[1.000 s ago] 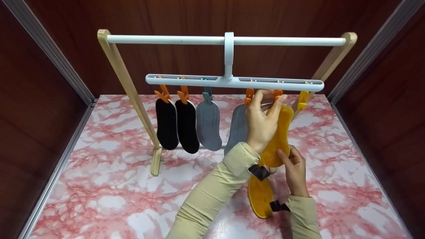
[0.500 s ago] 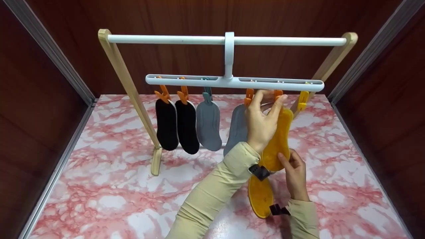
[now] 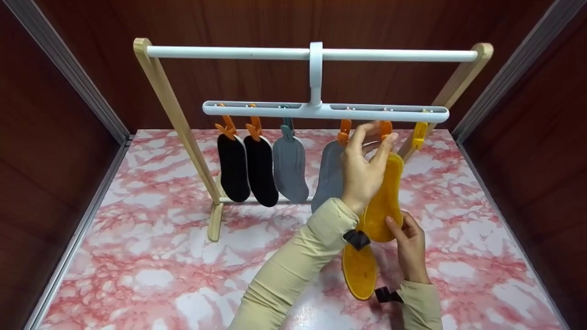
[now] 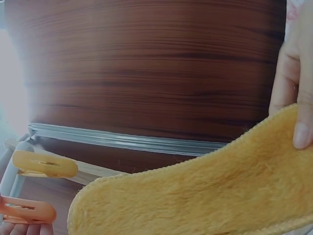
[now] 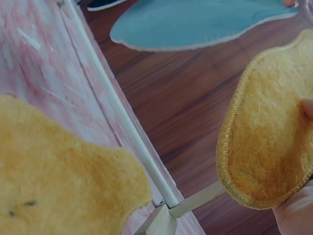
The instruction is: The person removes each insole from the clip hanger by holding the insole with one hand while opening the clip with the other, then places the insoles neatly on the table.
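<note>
My left hand [image 3: 364,172] pinches an orange clip [image 3: 386,130] that hangs from the white hanger [image 3: 390,113]. Just below, a fuzzy yellow insole [image 3: 384,206] is held by its lower end between the thumb and fingers of my right hand [image 3: 412,247]. In the left wrist view the insole's upper end lies apart from the orange clip [image 4: 29,210]. Another yellow insole [image 3: 360,276] lies on the table, partly hidden by the left cuff. To the right dangles a yellow clip [image 3: 419,135] with nothing in it.
Two black insoles [image 3: 234,169] and two grey insoles [image 3: 290,172] hang from clips along the hanger. A wooden-legged rack with a white rod [image 3: 238,52] carries the hanger. Dark wood-grain walls [image 3: 293,18] surround the marbled table [image 3: 151,275].
The yellow insole has come down a little with my right hand, away from the orange clip. My left hand stays at the clip. The hanging insoles have swung slightly.
</note>
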Motion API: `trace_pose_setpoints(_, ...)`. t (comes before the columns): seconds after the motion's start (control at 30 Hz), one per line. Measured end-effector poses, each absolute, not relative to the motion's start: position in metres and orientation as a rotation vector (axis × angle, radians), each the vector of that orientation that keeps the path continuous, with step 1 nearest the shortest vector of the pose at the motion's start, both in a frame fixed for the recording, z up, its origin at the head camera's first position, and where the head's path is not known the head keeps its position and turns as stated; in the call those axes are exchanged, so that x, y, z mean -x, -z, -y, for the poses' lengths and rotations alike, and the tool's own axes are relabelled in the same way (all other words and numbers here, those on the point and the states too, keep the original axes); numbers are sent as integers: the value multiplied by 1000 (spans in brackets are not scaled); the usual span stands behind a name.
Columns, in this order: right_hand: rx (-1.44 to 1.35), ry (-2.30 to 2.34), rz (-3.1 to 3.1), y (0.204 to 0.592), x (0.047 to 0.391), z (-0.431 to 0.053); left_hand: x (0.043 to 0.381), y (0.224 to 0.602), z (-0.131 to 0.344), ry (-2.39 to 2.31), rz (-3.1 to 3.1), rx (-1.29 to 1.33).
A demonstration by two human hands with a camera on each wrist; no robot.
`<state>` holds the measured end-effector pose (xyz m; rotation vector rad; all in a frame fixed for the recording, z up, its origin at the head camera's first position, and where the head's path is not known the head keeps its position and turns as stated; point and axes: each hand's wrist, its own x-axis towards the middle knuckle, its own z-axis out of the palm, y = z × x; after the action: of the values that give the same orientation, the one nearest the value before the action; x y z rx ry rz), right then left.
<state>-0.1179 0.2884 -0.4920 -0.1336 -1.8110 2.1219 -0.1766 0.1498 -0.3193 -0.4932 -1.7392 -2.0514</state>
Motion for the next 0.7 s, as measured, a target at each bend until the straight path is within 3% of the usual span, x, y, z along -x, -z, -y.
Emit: trace_pose_setpoints(0.7,241,-2110,1874,497,108,-285,177,324,-144,1994,1775,525)
